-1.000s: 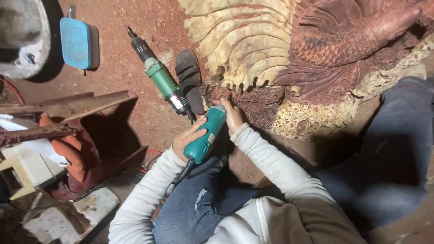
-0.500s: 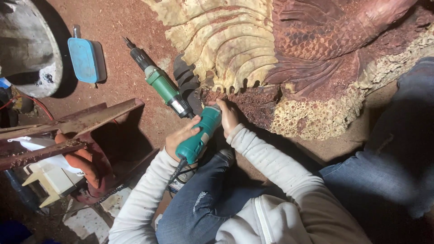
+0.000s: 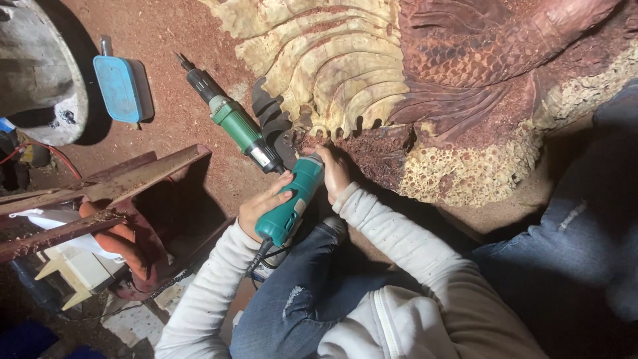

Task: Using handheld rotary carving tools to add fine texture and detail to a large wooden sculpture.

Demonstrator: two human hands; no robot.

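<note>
**Two grinders, one in hand**

I count two power tools here: a teal grinder (image 3: 290, 203) gripped in both hands, and a second green grinder (image 3: 234, 123) lying loose on the red sawdust floor (image 3: 176, 40). My left hand (image 3: 262, 205) wraps the teal body near the cord end; my right hand (image 3: 334, 171) clasps its nose. Its long axis runs diagonally, nose up and right into the lower edge of the one carved wooden sculpture (image 3: 399, 86). One blue tin (image 3: 117, 88) sits near the floor's upper left.
</note>
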